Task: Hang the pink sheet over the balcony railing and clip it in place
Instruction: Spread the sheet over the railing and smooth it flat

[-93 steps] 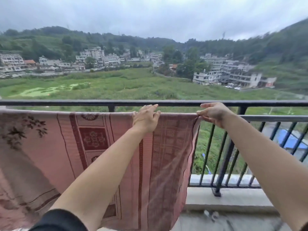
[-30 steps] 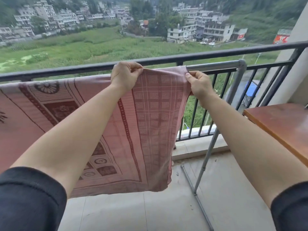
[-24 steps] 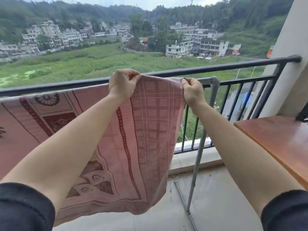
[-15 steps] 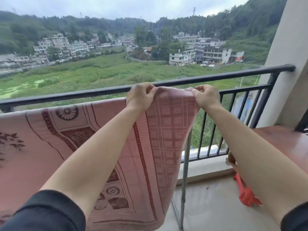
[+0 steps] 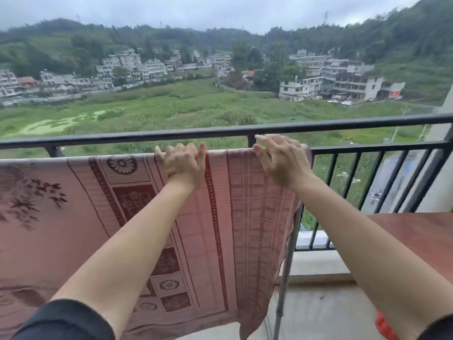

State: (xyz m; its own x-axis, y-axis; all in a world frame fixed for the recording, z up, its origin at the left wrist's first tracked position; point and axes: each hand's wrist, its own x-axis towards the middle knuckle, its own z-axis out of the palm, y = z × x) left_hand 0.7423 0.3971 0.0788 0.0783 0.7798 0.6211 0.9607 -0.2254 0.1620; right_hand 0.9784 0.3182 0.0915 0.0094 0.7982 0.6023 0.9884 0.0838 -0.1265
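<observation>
The pink sheet (image 5: 73, 217), patterned with dark red flowers and borders, hangs over a grey drying-rack bar just inside the black balcony railing (image 5: 122, 137). Its right edge falls beside the rack's upright leg (image 5: 286, 261). My left hand (image 5: 183, 163) lies flat on the sheet's top fold, fingers spread and reaching over the bar. My right hand (image 5: 279, 160) hovers open over the sheet's right top corner, fingers spread and slightly blurred. No clip is in view.
A brown wooden table (image 5: 421, 236) stands at the right near a pale wall pillar (image 5: 441, 182). Something orange-red (image 5: 384, 327) lies on the tiled floor at bottom right. Beyond the railing are fields and buildings far below.
Both hands have let go of the pinched top edge and opened, the left now pressing flat on the sheet. The view has shifted slightly right to left.
</observation>
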